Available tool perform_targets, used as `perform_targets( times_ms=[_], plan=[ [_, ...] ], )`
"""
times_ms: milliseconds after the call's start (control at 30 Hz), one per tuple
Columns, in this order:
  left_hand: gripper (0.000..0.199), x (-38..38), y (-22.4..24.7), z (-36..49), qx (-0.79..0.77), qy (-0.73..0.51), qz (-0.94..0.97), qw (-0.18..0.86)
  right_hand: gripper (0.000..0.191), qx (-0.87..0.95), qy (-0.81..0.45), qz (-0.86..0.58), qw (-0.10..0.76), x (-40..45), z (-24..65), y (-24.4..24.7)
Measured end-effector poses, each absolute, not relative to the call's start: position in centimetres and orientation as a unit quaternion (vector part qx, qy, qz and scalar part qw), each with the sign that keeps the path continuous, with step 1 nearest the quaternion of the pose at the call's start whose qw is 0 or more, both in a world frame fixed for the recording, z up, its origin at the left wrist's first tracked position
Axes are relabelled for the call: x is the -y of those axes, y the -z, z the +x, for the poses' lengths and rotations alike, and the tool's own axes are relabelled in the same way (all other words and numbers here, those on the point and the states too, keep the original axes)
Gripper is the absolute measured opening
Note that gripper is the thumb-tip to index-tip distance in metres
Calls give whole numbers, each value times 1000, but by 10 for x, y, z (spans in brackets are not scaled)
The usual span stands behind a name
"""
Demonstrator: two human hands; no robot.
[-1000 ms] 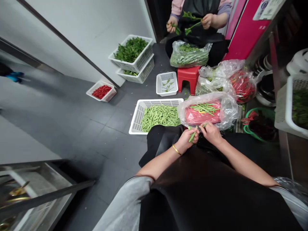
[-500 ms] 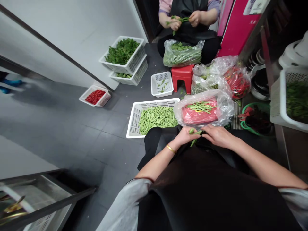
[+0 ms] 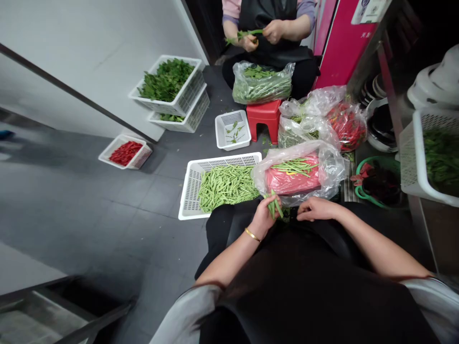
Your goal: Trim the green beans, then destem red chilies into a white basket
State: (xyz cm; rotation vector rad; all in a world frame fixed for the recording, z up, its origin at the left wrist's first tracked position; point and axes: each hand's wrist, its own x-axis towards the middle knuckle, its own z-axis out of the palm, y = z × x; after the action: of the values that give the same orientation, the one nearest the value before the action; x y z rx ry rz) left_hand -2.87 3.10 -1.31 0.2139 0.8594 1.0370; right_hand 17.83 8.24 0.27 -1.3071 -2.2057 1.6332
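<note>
Left hand (image 3: 263, 217), fingers closed, grips slender green beans (image 3: 273, 204) upright; right hand (image 3: 317, 209), fingers half-open and apparently empty, rests just beside them.

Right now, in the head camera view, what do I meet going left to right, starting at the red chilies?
White crate of red chilies → white crate of green beans → clear plastic bag → green basin → white crate of leafy greens
</note>
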Motion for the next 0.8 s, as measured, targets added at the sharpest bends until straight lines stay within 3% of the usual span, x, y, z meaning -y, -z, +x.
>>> perform_targets(
  times_ms=[67,167,333,433,633,800],
  plan=[
    [37,-37,14,-36,-361,-482,75,795,35,766,-396,-505,-38,-117,187,12],
    [39,-35,11,-39,-329,-445,87,829,38,755,-180,-623,-93,-169,189,37],
    [45,-31,13,-37,-376,-395,115,830,37,774,-150,-593,-163,-208,180,50],
    [43,-37,19,-35,-436,-401,110,798,34,806,-154,-559,-115,-183,181,30],
    [53,-38,18,-20,-454,-446,132,760,26,884,-262,-380,73,-58,171,-5],
    [49,-19,4,-17,-401,-453,177,776,26,835,-364,-389,142,-4,160,-2]
  ],
)
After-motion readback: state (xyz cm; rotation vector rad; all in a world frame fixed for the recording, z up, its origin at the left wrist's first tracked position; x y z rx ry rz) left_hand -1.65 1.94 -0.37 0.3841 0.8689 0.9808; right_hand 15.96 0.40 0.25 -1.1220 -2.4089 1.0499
